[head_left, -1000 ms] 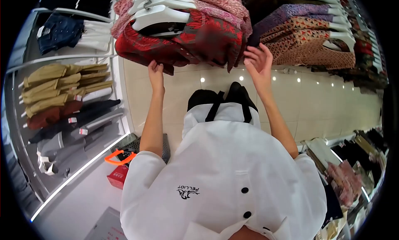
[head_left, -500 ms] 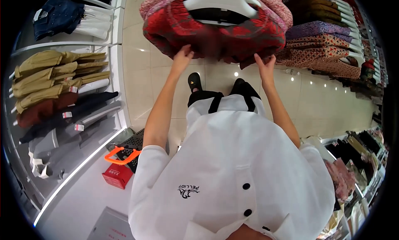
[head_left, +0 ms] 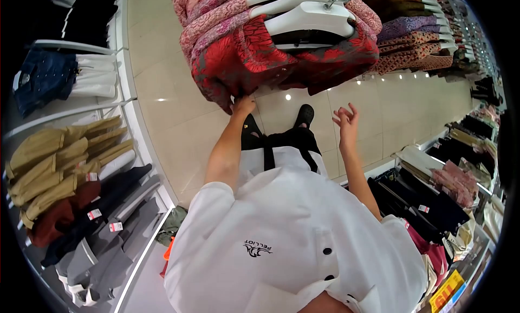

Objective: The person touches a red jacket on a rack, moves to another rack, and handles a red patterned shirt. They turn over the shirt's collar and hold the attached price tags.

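Observation:
A red and grey patterned blouse [head_left: 254, 58] hangs at the front of a rail on a white hanger [head_left: 309, 23]. My left hand [head_left: 244, 104] has its fingers closed on the lower left part of the blouse, by the sleeve end; the fingertips are partly hidden by the cloth. Below the right side of the blouse, my right hand [head_left: 346, 119] is raised off the cloth with its fingers apart and nothing in them. Behind the blouse hang several pink patterned garments [head_left: 208, 20] on more white hangers.
On the left, wall shelving holds khaki trousers [head_left: 49, 167], grey clothes [head_left: 108, 242] and a denim piece [head_left: 46, 77]. Patterned garments [head_left: 414, 56] hang on the right. Behind me at right are dark folded clothes [head_left: 417, 196] and a yellow price sign [head_left: 447, 291]. The floor is tiled [head_left: 179, 118].
My right hand has let go of the blouse and moved down, away from it. My left hand now holds the left sleeve area. The view has shifted, showing more of the rail and right-hand clothes.

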Tool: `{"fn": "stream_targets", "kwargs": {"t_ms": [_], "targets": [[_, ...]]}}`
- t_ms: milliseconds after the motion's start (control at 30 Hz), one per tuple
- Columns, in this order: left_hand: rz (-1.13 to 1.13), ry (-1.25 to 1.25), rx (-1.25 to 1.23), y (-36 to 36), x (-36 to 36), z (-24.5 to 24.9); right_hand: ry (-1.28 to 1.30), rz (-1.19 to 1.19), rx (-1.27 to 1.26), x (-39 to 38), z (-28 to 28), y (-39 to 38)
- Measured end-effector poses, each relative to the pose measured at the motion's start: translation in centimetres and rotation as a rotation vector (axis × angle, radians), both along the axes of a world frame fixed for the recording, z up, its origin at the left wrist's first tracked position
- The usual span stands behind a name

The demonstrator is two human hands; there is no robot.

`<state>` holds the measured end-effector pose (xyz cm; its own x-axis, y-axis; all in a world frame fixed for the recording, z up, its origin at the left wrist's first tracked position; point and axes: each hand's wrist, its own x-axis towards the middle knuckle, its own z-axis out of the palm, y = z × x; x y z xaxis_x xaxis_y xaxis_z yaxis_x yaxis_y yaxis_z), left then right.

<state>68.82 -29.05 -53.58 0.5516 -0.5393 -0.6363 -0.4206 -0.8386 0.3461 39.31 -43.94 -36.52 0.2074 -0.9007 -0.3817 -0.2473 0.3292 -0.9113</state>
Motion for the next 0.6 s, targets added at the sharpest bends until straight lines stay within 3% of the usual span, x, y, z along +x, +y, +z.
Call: {"fn": "stream_targets", "kwargs": {"t_ms": [200, 233, 300, 367, 433, 533, 600], "targets": [[-0.641, -0.186, 0.017, 3.1, -4.1, 0.8, 0.058, 0.268, 0.141, 0.4, -2.8, 3.3], [-0.704, -0.103, 0.005, 3.3, -4.7, 1.2, 0.101, 0.386, 0.082, 1.5, -3.1, 3.5], [-0.644, 0.069, -0.179, 4.4, -6.0, 2.5, 0.181, 0.618, -0.052, 3.6, -3.8, 2.5], [-0.602, 0.306, -0.002, 4.6, -7.0, 2.6, 0.202, 0.643, -0.209, 5.2, -5.7, -0.1], [-0.595, 0.353, -0.012, 5.4, -7.3, 3.3, 0.281, 0.714, -0.350, 6.8, -8.2, -3.0], [-0.594, 0.358, -0.024, 7.2, -7.9, 0.2, 0.424, 0.917, -0.506, 8.7, -11.9, -7.5], [-0.342, 0.275, -0.014, 7.9, -8.7, -1.6, 0.453, 1.081, -0.426, 10.3, -14.5, -9.8]]}}
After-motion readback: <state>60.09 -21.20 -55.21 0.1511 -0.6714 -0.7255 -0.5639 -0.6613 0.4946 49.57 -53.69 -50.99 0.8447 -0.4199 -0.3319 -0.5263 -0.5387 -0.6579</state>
